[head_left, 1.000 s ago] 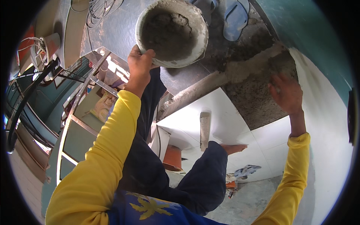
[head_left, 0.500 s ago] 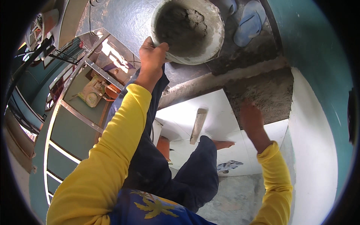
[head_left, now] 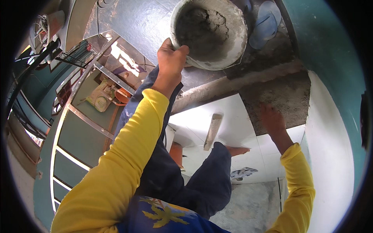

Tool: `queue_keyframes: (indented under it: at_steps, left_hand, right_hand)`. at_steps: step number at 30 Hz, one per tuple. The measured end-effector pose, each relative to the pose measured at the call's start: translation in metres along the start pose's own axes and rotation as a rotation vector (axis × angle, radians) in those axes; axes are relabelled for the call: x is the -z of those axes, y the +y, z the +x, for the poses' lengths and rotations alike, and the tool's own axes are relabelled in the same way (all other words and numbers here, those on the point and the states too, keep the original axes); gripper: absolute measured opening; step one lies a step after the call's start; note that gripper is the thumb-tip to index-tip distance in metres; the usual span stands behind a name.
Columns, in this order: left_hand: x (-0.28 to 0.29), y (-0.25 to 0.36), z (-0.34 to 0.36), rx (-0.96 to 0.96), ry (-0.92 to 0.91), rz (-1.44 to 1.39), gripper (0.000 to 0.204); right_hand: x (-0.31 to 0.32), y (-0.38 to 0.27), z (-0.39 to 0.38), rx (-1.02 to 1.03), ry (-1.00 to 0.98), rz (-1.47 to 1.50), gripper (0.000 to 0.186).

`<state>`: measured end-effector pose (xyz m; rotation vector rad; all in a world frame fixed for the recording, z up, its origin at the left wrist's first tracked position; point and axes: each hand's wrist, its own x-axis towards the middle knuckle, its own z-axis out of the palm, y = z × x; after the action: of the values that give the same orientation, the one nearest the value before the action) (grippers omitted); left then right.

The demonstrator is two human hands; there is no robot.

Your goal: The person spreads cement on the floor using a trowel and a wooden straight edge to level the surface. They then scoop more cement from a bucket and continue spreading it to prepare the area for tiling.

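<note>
My left hand (head_left: 171,60) is closed around the near-left rim of a bucket (head_left: 236,48). Grey wet mortar (head_left: 200,33) lies inside it, heaped higher toward the right. Low over a patch of spread grey mortar (head_left: 285,95) on the floor, my right hand (head_left: 273,118) reaches down with blurred fingers. Whether it holds anything cannot be made out. White floor tiles (head_left: 233,112) border the patch on the left and on the near side.
A straight bar (head_left: 213,132) lies on the tiles by my bare foot (head_left: 238,151). Crumpled plastic (head_left: 244,173) is nearer. Blue slippers (head_left: 266,25) sit right of the bucket. A metal ladder (head_left: 62,116) stands left; a white wall panel (head_left: 330,136) bounds the right.
The whole view has shifted, so everything sits further right in the picture. My left hand keeps its grip on the bucket, and my right hand stays low at the mortar patch.
</note>
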<state>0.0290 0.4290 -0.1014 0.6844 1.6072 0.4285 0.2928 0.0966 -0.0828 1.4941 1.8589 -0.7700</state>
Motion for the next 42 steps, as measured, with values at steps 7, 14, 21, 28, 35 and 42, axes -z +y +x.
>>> queue_keyframes:
  at_steps: [7, 14, 21, 28, 35, 42]
  left_hand:
    - [-0.001, 0.002, -0.002, -0.001, 0.018, 0.017, 0.023]
    - [0.005, -0.003, 0.003, 0.010, -0.010, 0.103, 0.028]
    - [-0.003, 0.002, -0.004, 0.034, -0.085, 0.130, 0.034]
    - [-0.005, -0.001, -0.008, 0.035, -0.096, 0.107, 0.031]
    - [-0.003, -0.019, -0.002, 0.018, -0.067, 0.044, 0.023]
    - [-0.006, -0.013, -0.011, 0.055, -0.088, 0.103, 0.031]
  right_hand:
    - [0.007, -0.023, -0.021, -0.100, -0.063, -0.020, 0.055]
    - [0.008, -0.039, -0.044, -0.192, -0.051, -0.004, 0.063]
    - [-0.002, -0.037, -0.066, -0.236, -0.017, 0.128, 0.063]
    - [0.024, -0.018, -0.094, -0.329, -0.005, 0.421, 0.064]
    - [0.032, 0.034, -0.017, -0.377, -0.229, 0.514, 0.053]
    - [0.029, -0.036, -0.030, -0.287, -0.079, 0.309, 0.048]
